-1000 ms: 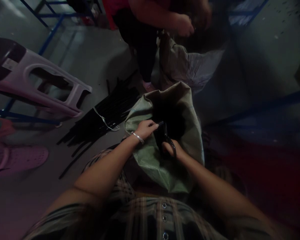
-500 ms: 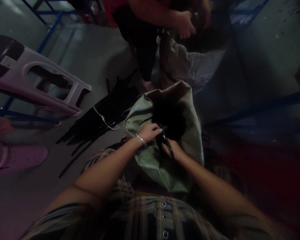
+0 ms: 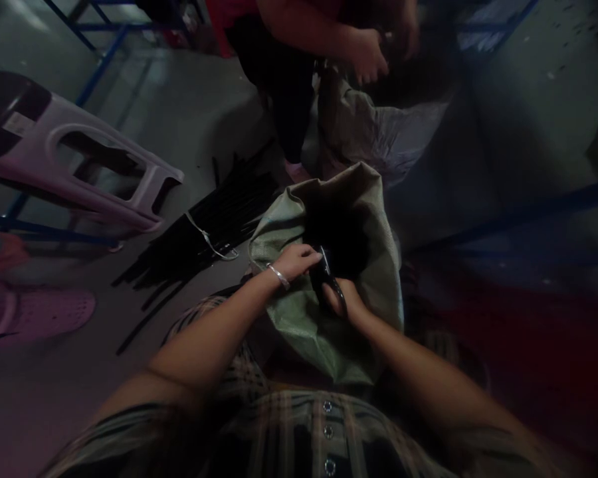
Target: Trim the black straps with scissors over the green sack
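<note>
My right hand (image 3: 347,299) is wrapped round the dark handles of a pair of scissors (image 3: 339,296), whose blades point up and away from me. Close to the blades, the fingers of my left hand (image 3: 299,260) are pinched together; what lies between them is too dark to make out. Both hands are over the mouth of a pale green woven sack (image 3: 379,199) that stands open in front of me. Inside the sack is a dark mass (image 3: 336,232) whose pieces cannot be told apart. A bracelet (image 3: 279,275) circles my left wrist.
On the floor to the left lies a bundle of long black strips (image 3: 194,239) tied with a pale cord (image 3: 204,236). Beyond it is a plastic stool (image 3: 99,156) and a pink basket (image 3: 54,312). Ahead, a co-worker's hand (image 3: 371,56) is above another sack (image 3: 393,136).
The scissor blades have shifted slightly and now catch more light. A short dark piece that crossed them no longer shows. My left hand has moved a little; the co-worker's hand has also shifted.
</note>
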Action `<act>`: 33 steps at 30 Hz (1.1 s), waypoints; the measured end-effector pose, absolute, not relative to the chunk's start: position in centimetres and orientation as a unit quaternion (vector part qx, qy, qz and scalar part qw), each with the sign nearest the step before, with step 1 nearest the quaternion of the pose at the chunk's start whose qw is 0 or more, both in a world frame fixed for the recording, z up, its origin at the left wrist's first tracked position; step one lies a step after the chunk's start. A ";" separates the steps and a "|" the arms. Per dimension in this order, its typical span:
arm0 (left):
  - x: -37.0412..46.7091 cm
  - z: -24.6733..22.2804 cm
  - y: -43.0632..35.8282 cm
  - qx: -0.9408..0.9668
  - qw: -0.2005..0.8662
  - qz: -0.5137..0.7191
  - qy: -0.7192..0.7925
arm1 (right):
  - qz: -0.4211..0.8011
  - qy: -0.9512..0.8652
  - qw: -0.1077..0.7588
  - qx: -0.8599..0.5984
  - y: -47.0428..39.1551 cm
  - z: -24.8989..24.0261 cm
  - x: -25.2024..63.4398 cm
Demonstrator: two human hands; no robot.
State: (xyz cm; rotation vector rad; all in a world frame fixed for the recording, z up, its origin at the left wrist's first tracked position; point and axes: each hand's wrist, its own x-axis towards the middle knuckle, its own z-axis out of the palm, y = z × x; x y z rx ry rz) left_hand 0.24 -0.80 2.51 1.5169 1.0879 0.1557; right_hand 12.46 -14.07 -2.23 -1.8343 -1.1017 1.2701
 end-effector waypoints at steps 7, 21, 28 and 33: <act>-0.2 2.6 0.0 0.653 0.597 0.084 0.459 | 0.504 -0.393 0.296 -0.710 -13.7 -2.4 13.0; 0.5 1.8 -1.0 0.612 0.636 0.076 0.465 | 0.421 -0.551 0.214 -0.688 -14.2 -2.3 12.9; 0.3 1.8 -0.7 0.619 0.631 0.068 0.462 | 0.438 -0.522 0.278 -0.677 -14.4 -3.1 13.0; -0.4 1.7 -0.2 0.735 0.503 0.089 0.447 | 0.447 -0.465 0.318 -0.695 -14.1 -3.5 13.1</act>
